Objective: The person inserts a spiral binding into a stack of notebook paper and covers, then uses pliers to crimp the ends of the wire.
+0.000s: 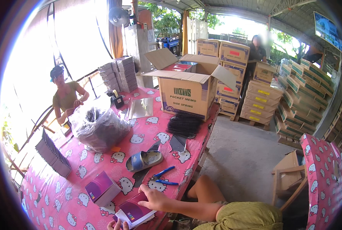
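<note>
A purple-covered pocket notebook (134, 209) with white pages lies at the table's near edge. My right hand (153, 199) grips its right side, thumb on the cover. Fingers of my left hand (118, 225) pinch its lower left corner; the rest of that hand is cut off by the frame. Just beyond sits a stack of purple notebooks (102, 188). Blue-handled pliers (165, 178) lie beyond my right hand, close to a blue-grey slide sandal (145, 160) resting on dark flat pieces. Farther back is a heap of black spiral coils (184, 124).
On the pink patterned table stand a filled plastic bag (98, 128), an open carton (186, 94), a tape dispenser (116, 100) and notebook stacks (119, 74). A co-worker (67, 92) sits at the far left; another person (257, 50) stands behind stacked cartons (261, 101).
</note>
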`<state>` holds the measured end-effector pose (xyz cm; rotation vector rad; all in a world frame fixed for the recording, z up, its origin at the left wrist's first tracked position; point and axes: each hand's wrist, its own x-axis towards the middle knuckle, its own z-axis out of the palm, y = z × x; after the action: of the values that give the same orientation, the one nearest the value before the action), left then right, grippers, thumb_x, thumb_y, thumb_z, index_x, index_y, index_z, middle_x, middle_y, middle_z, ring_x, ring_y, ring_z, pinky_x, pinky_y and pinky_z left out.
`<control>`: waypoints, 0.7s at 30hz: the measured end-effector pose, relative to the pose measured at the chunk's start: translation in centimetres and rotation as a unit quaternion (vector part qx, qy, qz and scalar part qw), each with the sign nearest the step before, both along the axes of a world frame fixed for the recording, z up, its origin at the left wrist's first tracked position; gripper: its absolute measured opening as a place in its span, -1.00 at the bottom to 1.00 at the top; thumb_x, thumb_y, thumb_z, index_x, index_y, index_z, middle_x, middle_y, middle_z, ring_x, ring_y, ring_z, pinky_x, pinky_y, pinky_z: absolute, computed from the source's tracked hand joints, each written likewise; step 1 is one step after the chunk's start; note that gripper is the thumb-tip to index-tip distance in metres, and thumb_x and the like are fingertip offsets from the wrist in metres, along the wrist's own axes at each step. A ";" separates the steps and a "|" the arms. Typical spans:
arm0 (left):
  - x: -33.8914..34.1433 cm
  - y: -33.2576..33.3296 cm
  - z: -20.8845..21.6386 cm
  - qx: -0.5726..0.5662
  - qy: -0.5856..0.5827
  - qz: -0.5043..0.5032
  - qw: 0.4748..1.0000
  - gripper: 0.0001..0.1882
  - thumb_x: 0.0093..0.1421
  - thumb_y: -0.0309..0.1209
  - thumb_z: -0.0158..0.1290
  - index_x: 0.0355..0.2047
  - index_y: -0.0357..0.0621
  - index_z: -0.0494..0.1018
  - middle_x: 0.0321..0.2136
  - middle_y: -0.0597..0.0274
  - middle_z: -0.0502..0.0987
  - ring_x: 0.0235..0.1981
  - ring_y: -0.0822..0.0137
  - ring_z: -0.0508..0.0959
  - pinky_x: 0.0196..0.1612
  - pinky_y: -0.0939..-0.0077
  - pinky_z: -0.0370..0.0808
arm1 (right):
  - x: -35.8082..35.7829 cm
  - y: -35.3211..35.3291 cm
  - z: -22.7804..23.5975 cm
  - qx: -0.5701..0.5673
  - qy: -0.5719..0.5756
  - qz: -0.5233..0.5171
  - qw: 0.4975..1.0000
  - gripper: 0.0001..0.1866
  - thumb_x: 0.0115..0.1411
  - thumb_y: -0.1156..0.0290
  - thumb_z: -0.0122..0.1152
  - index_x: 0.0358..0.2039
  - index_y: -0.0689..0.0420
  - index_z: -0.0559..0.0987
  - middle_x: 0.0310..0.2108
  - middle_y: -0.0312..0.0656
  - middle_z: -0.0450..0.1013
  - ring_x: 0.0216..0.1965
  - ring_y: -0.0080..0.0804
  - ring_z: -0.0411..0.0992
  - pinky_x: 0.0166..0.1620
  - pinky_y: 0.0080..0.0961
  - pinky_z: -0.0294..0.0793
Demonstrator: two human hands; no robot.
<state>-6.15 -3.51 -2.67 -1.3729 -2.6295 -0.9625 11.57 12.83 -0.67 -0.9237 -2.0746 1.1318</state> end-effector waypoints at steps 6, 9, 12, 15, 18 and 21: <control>-0.5 -0.1 -1.4 0.004 0.032 -0.025 0.999 -0.64 0.06 -0.11 0.19 -0.18 0.00 0.60 -0.09 0.07 0.46 -0.15 0.13 0.49 -0.12 0.33 0.45 | 0.2 0.2 0.1 -0.037 -0.048 0.008 0.998 -0.51 0.05 0.26 0.31 -0.14 0.20 0.27 -0.30 0.14 0.47 -0.20 0.12 0.45 -0.16 -0.15 0.40; -0.3 -0.4 -1.5 0.007 0.044 -0.029 0.999 -0.62 0.06 -0.10 0.20 -0.16 0.00 0.60 -0.08 0.07 0.46 -0.16 0.14 0.50 -0.14 0.34 0.45 | 0.0 -0.2 0.9 -0.018 -0.062 0.003 0.998 -0.53 0.05 0.26 0.30 -0.17 0.19 0.28 -0.31 0.10 0.46 -0.20 0.09 0.45 -0.17 -0.14 0.40; -0.5 -0.7 -1.6 0.020 0.039 -0.041 0.998 -0.60 0.05 -0.09 0.20 -0.15 0.00 0.59 -0.07 0.06 0.46 -0.16 0.14 0.51 -0.15 0.35 0.46 | -0.5 -1.1 0.8 0.071 -0.043 -0.023 0.996 -0.54 0.05 0.26 0.30 -0.17 0.18 0.28 -0.31 0.07 0.45 -0.21 0.06 0.45 -0.19 -0.14 0.41; -0.2 -0.3 -1.5 0.027 0.050 -0.052 0.997 -0.59 0.05 -0.10 0.21 -0.14 0.00 0.58 -0.07 0.05 0.46 -0.17 0.13 0.52 -0.16 0.35 0.46 | -0.3 -1.1 1.5 0.052 -0.055 -0.041 0.996 -0.56 0.03 0.33 0.30 -0.20 0.20 0.27 -0.33 0.08 0.44 -0.17 0.08 0.43 -0.16 -0.14 0.42; -0.2 -0.2 -1.5 0.031 0.049 -0.053 0.997 -0.60 0.04 -0.11 0.22 -0.14 -0.01 0.58 -0.08 0.03 0.46 -0.21 0.14 0.53 -0.18 0.36 0.47 | -0.1 -0.6 1.4 0.007 -0.107 -0.029 0.994 -0.54 0.05 0.27 0.29 -0.16 0.16 0.27 -0.32 0.04 0.44 -0.23 0.07 0.44 -0.20 -0.12 0.42; 0.4 -0.5 -1.6 0.052 -0.098 -0.025 0.993 -0.59 0.00 -0.38 0.22 -0.10 -0.23 0.53 -0.09 -0.01 0.38 -0.04 0.08 0.38 -0.02 0.30 0.35 | -0.2 -1.0 1.2 0.040 -0.077 -0.023 0.996 -0.55 0.06 0.29 0.28 -0.16 0.17 0.27 -0.31 0.06 0.44 -0.21 0.07 0.44 -0.19 -0.13 0.41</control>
<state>-5.73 -4.02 -4.31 -1.3932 -2.6448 -1.2848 11.34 11.88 0.48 -1.0444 -2.1926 0.9733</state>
